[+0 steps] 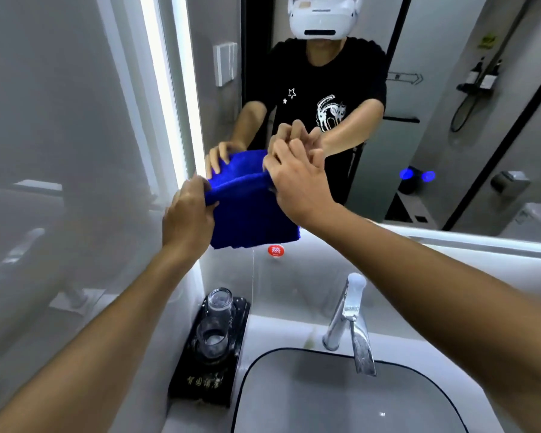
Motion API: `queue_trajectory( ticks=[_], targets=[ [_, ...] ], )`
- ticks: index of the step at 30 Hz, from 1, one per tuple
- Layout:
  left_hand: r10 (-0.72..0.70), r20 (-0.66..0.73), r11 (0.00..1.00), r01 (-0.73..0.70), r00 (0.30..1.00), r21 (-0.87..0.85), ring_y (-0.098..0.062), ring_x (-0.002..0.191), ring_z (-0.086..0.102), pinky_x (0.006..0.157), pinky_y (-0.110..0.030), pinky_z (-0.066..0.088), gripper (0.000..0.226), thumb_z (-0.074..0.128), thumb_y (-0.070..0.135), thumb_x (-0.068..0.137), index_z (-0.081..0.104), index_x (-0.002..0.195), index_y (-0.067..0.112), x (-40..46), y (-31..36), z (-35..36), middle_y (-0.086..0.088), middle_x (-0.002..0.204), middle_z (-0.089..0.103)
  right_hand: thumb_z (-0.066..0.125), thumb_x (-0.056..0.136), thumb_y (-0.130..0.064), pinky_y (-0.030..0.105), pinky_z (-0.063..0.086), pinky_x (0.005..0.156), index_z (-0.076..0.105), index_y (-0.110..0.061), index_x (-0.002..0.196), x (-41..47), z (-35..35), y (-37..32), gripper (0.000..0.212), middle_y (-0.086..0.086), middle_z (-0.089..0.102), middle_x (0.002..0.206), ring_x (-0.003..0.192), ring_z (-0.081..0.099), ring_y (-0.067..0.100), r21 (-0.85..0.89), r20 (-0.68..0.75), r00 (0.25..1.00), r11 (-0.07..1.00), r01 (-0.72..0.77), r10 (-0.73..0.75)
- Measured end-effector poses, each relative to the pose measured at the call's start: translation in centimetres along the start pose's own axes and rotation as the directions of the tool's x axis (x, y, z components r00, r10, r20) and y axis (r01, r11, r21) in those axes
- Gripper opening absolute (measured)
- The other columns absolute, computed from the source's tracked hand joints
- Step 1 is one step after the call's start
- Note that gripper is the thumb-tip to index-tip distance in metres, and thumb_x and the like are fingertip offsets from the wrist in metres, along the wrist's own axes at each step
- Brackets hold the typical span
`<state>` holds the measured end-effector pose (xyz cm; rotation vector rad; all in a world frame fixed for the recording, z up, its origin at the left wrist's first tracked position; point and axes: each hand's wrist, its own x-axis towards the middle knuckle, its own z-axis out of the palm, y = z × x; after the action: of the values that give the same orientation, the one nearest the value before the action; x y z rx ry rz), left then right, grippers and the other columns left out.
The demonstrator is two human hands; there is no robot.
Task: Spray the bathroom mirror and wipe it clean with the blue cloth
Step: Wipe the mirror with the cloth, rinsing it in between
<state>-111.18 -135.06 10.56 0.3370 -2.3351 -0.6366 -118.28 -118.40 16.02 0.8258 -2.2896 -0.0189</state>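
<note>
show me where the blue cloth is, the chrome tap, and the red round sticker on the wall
Blue microfibre cloth (pixel 250 210): head view, on its hanging front face.
Chrome tap (pixel 353 320): head view, on the body where the spout begins.
Red round sticker (pixel 275 250): head view, at its centre.

Both hands hold the blue cloth (pixel 250 207) up in front of the mirror (pixel 450 135). The left hand (pixel 188 214) pinches its left top corner; the right hand (pixel 297 185) grips its right top edge. Below, a chrome faucet (pixel 352 320) stands over the sink (pixel 341 398), and two upturned glasses (pixel 217 320) rest on a black tray (pixel 200 389).
</note>
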Motion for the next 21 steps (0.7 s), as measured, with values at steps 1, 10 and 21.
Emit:
queue_trajectory(
  ticks=[1,10,21],
  targets=[
    [0.012,0.013,1.0,-0.011,1.0,-0.025,-0.028,0.086,0.049,0.068,-0.039,0.038,0.015,0.058,0.006,0.09,0.052,0.103,0.009,-0.5,0.4,-0.2,-0.01,0.102,0.058,0.07,0.076,-0.013,0.036,0.024,0.076,0.061,-0.016,0.1,-1.1,-0.1,0.5,0.025,0.005,0.054,0.117,0.109,0.044,0.025,0.034,0.019,0.999,0.999,-0.031,0.03],
    [0.123,0.258,0.951,-0.039,0.958,-0.306,-0.019,0.081,0.057,0.072,-0.029,0.048,0.017,0.066,0.005,0.085,0.06,0.094,0.017,-8.3,3.0,-0.3,0.001,0.092,0.062,0.07,0.082,-0.014,0.029,0.033,0.069,0.06,-0.013,0.095,-14.1,-1.7,3.4,0.016,0.004,0.064,0.096,0.089,0.052,0.021,0.528,0.336,0.915,0.759,-0.381,0.225],
    [0.004,0.611,0.807,0.358,0.791,-0.47,-0.002,0.075,0.06,0.069,-0.011,0.047,0.022,0.075,-0.003,0.077,0.07,0.09,0.014,-22.7,4.9,2.3,0.011,0.079,0.068,0.068,0.085,-0.007,0.015,0.047,0.066,0.057,-0.018,0.092,-31.5,-3.2,5.0,0.017,-0.003,0.065,0.084,0.076,0.06,0.012,0.634,0.678,0.705,0.323,-0.703,0.206]
  ],
)
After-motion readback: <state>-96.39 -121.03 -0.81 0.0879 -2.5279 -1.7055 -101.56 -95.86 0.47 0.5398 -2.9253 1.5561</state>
